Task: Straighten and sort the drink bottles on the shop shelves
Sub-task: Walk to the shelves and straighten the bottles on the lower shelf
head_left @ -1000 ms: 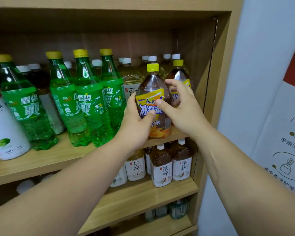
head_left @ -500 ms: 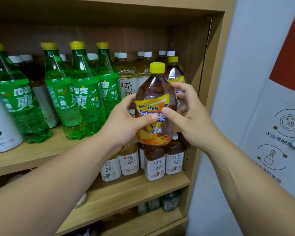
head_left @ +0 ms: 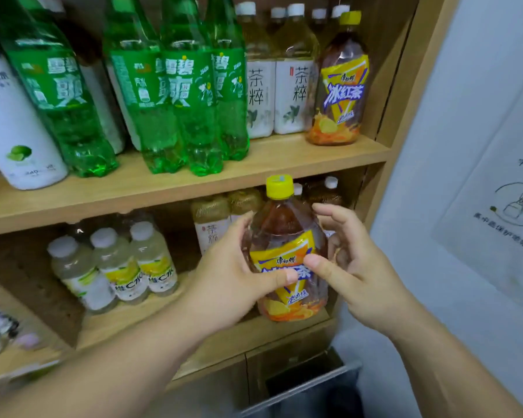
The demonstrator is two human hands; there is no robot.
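Up close, both hands wrap one iced-tea bottle (head_left: 287,260) with a yellow cap, held upright in front of the lower shelf (head_left: 124,321) at its right end. The left hand (head_left: 227,285) grasps its left side, thumb across the label; the right hand (head_left: 354,267) presses its thumb on the label, its fingers loosely curled round the right side.

On the upper shelf (head_left: 254,164) a second iced-tea bottle (head_left: 340,82) stands at the far right. Left of it are two pale tea bottles (head_left: 277,95) in front, with more white caps behind. Further left stand four green soda bottles (head_left: 175,95), then one white bottle (head_left: 15,131) at the left edge.

On the lower shelf, three small lemon-drink bottles (head_left: 115,267) sit in a row at left, and brown tea bottles (head_left: 212,221) stand behind the held one; their number is unclear.

Both shelves are light wood. A pale wall (head_left: 453,206) with a printed poster (head_left: 504,191) lies to the right, and a grey metal bin (head_left: 308,387) sits near the floor.
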